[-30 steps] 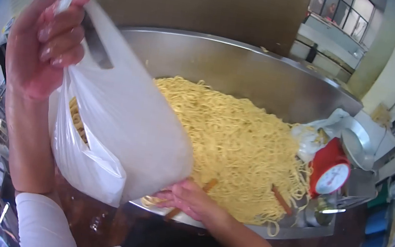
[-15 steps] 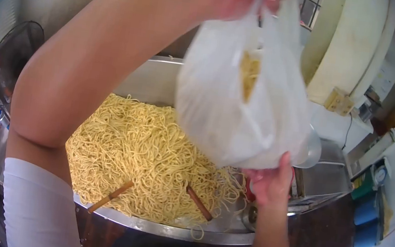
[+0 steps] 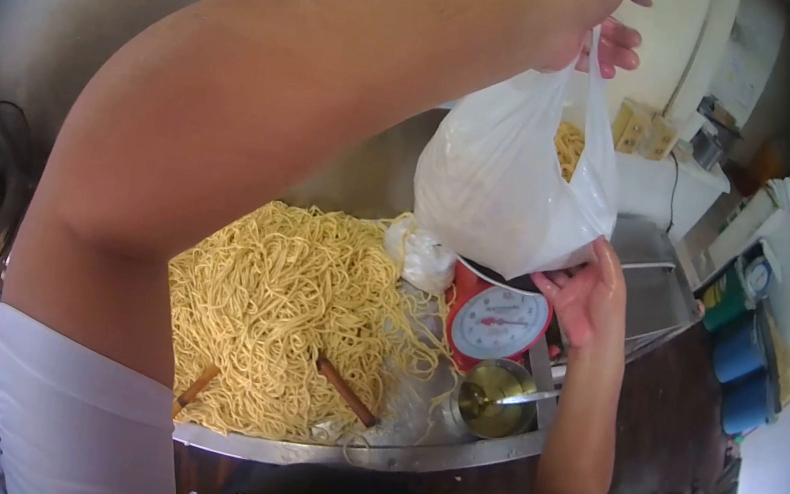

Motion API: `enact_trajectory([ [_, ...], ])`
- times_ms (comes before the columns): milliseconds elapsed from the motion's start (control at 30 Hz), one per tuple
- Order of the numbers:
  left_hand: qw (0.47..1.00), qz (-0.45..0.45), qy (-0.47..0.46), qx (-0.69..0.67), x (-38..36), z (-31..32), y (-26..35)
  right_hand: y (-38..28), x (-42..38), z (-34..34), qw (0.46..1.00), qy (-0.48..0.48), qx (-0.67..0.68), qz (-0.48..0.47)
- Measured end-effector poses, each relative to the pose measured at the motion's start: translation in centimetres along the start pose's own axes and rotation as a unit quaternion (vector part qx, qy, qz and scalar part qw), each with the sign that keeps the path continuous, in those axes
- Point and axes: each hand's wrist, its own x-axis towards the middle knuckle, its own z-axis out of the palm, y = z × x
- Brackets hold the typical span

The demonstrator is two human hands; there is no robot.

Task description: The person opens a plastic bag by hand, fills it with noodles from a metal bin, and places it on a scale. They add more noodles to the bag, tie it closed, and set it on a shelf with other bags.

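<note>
A white plastic bag (image 3: pixel 490 180) hangs by its handles from my left hand (image 3: pixel 612 50), whose fingers are closed round them. Yellow noodles (image 3: pixel 568 150) show through the opening in its side. My right hand (image 3: pixel 589 300) cups the bag's lower right corner, fingers underneath and one digit up along its side. Directly below is a red dial scale (image 3: pixel 500 325), its pan partly hidden by the bag's bottom. To the left, a large heap of loose noodles (image 3: pixel 285 312) lies in a metal tray (image 3: pixel 286 449).
Two wooden sticks, one brown (image 3: pixel 346 392) and one lighter (image 3: pixel 196 391), poke out of the heap. A pot of yellowish liquid (image 3: pixel 494 403) with a spoon stands below the scale. Bunched clear plastic (image 3: pixel 421 254) lies beside the scale. Blue bins (image 3: pixel 746 372) stand at the right.
Both hands have carried the bag to the right, over the scale. The scale's dial and the pot, largely hidden before, now show. The view has shifted too.
</note>
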Motion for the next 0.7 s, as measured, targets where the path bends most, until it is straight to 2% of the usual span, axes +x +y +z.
enact_trajectory([
  [133,0.998,-0.058,-0.027,0.02,1.7,0.4,-0.9,0.0,0.0,-2.0,0.999,-0.015,0.035,0.018],
  [200,0.994,-0.008,-0.092,0.059,1.3,0.2,-1.1,-0.1,-0.1,-2.3,0.997,-0.028,0.069,0.019],
  [333,0.989,-0.005,-0.119,0.085,0.7,-0.5,-1.2,0.1,-1.4,-1.6,0.999,-0.001,0.037,-0.002],
  [400,0.987,-0.068,-0.103,0.106,0.8,-0.8,-1.1,0.3,-2.0,-1.6,0.998,0.012,0.02,-0.05],
  [433,0.987,-0.072,-0.104,0.102,0.8,-1.2,-1.0,0.3,-2.2,-1.6,0.999,0.017,0.018,-0.048],
  [467,0.979,-0.069,-0.16,0.103,0.7,-1.7,-0.8,0.2,-2.3,-1.5,0.998,0.017,0.019,-0.053],
  [533,0.969,-0.066,-0.216,0.102,0.2,-2.0,-0.8,0.3,-2.5,-1.6,0.998,0.018,0.019,-0.058],
  [633,0.976,-0.025,-0.174,0.131,-0.9,-2.0,-1.0,0.4,-2.6,-1.9,0.998,0.012,0.02,-0.055],
  [700,0.969,-0.025,-0.198,0.147,-1.6,-2.3,-1.0,0.3,-2.9,-1.7,0.997,0.01,0.024,-0.067],
])
